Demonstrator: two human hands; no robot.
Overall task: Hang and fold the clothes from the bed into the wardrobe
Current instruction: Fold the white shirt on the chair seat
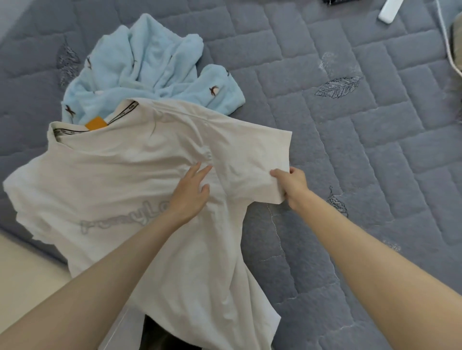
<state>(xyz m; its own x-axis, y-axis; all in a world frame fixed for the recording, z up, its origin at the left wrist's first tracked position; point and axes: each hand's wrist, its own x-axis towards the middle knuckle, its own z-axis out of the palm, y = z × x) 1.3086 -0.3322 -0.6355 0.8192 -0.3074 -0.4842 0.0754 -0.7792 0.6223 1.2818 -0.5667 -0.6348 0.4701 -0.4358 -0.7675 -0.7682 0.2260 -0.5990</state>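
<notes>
A cream white T-shirt [120, 179] with pale lettering lies spread on the grey quilted bed [350, 150], its hem hanging over the near edge. My left hand [192, 192] presses flat on the shirt's chest near the right armpit, fingers straight. My right hand [291, 186] pinches the edge of the shirt's right sleeve [252, 155], thumb on top. A crumpled light blue fleece garment [150, 70] with small bird motifs lies behind the shirt, partly covered by its collar.
A white oblong device [390, 10] and a white cable [447, 37] lie at the far right of the bed. A dark object [335, 1] sits at the top edge. Pale floor [25, 262] shows at the lower left beside the bed.
</notes>
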